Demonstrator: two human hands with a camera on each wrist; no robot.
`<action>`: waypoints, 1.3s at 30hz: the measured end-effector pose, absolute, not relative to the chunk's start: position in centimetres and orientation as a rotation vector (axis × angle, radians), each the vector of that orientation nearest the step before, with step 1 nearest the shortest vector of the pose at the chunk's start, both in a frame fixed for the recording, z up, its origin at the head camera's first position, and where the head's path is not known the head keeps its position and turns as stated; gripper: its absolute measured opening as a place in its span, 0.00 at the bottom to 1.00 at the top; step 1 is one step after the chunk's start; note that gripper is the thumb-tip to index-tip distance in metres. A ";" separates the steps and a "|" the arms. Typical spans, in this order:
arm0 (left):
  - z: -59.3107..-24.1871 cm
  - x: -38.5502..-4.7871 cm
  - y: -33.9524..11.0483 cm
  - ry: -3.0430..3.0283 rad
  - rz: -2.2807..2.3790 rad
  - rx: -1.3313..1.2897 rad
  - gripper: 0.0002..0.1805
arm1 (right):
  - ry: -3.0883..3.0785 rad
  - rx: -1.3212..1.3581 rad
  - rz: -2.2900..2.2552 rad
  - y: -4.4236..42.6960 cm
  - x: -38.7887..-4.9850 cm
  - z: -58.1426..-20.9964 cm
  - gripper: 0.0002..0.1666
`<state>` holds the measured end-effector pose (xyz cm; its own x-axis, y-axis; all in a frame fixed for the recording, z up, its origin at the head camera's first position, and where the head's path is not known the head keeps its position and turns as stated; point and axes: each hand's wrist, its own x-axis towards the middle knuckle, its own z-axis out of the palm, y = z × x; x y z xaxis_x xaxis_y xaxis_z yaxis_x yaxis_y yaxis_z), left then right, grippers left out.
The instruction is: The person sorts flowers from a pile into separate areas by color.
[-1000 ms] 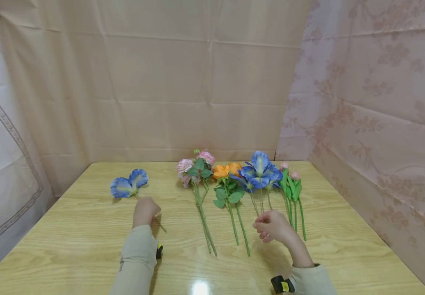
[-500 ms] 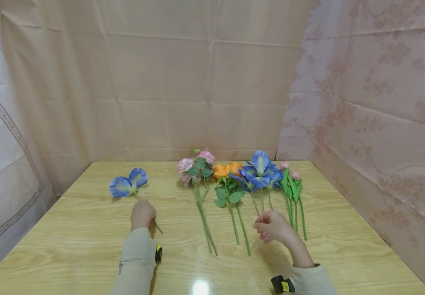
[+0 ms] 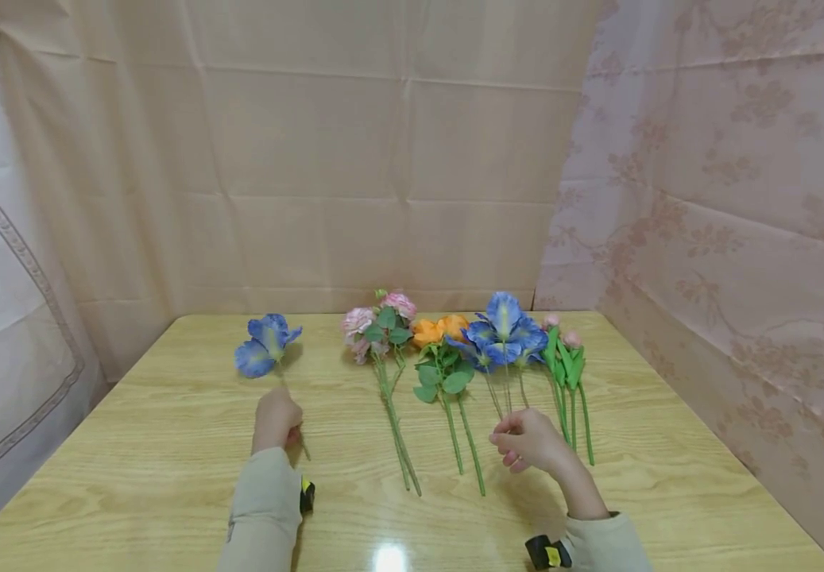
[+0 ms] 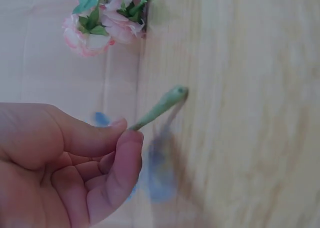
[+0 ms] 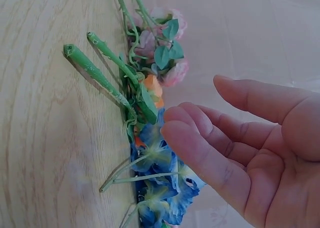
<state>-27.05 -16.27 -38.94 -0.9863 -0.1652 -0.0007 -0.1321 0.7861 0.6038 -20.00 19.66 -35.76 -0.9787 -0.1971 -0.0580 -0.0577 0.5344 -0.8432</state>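
Observation:
My left hand (image 3: 277,417) pinches the thin green stem (image 4: 159,109) of a single blue artificial iris (image 3: 267,345) between thumb and forefinger. Its bloom points toward the back of the table, on the left side. In the left wrist view the stem's cut end sticks out past the fingertips. My right hand (image 3: 531,438) hovers by the stems of several blue irises (image 3: 503,334) on the right. Its fingers are loosely bent with a gap between thumb and forefinger, and nothing is held, as the right wrist view (image 5: 240,143) confirms.
Pink flowers (image 3: 358,322) on long stems lie mid-table. Orange flowers (image 3: 440,330) with green leaves lie between them and the blue irises. Pink tulips (image 3: 572,340) lie at the far right. A beige curtain (image 3: 369,159) hangs behind the wooden table (image 3: 168,445).
The single iris has turned and its bloom has shifted to the right, while my left hand has drawn slightly nearer to me. My right hand and the other flowers have stayed put.

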 end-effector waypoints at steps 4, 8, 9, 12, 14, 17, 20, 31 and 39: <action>-39.1 -27.2 -16.1 -2.894 -0.954 0.193 0.08 | 2.621 -0.221 -1.429 19.6 -20.1 -35.8 0.08; -41.5 -29.3 -16.7 -2.838 -1.046 0.076 0.12 | 2.625 -0.215 -1.431 19.5 -20.3 -35.7 0.07; -41.8 -29.7 -16.7 -2.841 -1.051 0.057 0.14 | 2.626 -0.216 -1.432 19.5 -20.3 -35.7 0.07; -41.6 -29.7 -15.9 -2.797 -1.231 0.069 0.15 | 2.630 -0.230 -1.426 19.4 -20.3 -35.7 0.08; -40.4 -28.9 -14.9 -2.772 -1.304 0.075 0.15 | 2.629 -0.239 -1.422 19.3 -20.2 -35.7 0.09; -37.6 -26.6 -12.9 -2.742 -1.411 0.120 0.16 | 2.629 -0.262 -1.416 19.0 -20.1 -35.7 0.10; -36.3 -25.4 -11.6 -2.731 -1.438 0.067 0.14 | 2.616 -0.311 -1.424 18.6 -20.0 -35.8 0.10; -34.9 -23.4 -7.6 -2.698 -1.594 -0.160 0.02 | 2.555 -0.537 -1.437 16.0 -20.0 -36.5 0.11; -34.9 -22.2 -4.7 -2.707 -1.588 -0.422 0.02 | 2.459 -0.624 -1.537 14.0 -19.7 -36.8 0.15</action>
<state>-22.19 -4.72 -34.91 -0.9643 0.2400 0.1122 0.2151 0.4614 0.8607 -19.70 14.05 -36.79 -0.8968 -0.4366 0.0717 -0.2557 0.3790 -0.8894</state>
